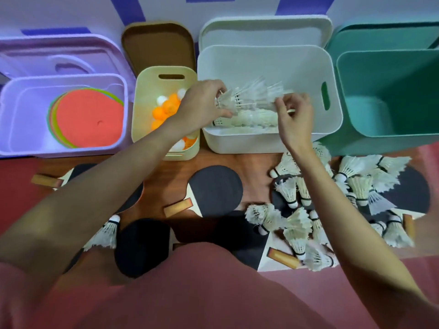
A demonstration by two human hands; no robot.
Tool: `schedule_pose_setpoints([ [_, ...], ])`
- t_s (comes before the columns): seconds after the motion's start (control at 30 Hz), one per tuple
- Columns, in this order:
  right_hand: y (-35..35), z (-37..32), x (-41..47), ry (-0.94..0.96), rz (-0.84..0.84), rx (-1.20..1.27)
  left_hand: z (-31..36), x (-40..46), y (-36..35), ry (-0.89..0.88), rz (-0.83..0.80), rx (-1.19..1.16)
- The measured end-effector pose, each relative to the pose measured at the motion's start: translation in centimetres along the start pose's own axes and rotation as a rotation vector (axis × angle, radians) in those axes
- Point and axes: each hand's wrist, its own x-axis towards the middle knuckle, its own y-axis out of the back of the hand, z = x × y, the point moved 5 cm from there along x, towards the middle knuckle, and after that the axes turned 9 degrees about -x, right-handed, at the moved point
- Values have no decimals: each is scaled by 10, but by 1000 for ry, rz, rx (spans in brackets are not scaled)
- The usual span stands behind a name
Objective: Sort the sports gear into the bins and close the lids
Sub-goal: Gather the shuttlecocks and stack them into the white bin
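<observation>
White feathers are bunching between both hands over the white bin — the left hand is gripping one end of a row of shuttlecocks, the right hand pinching the other. More shuttlecocks are lying on the paddles below — the teal bin is standing open.

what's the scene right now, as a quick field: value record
left hand: grips one end of a stack of shuttlecocks
right hand: pinches the other end
stack position: over the white bin
white bin contents: more shuttlecocks
purple bin: coloured discs
cream bin: orange and white balls
green bin: nothing visible inside
floor: loose shuttlecocks, paddles
lids: all off
</observation>
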Motion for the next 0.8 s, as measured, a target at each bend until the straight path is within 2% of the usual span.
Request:
schedule_pose_setpoints([
  [0.17,-13,25,23,3,-141,-121,-8,27,-36,78,-203,166],
  [0.33,-36,44,40,9,-469,-424,-21,35,-67,189,-469,321],
  [0.43,-50,49,43,-20,-672,-488,-26,33,-82,215,-607,371],
  [0.53,-57,45,43,-13,-781,-532,-30,34,-88,236,-642,407],
  [0.8,-55,45,40,-8,-862,-663,-35,36,-84,261,-662,360],
])
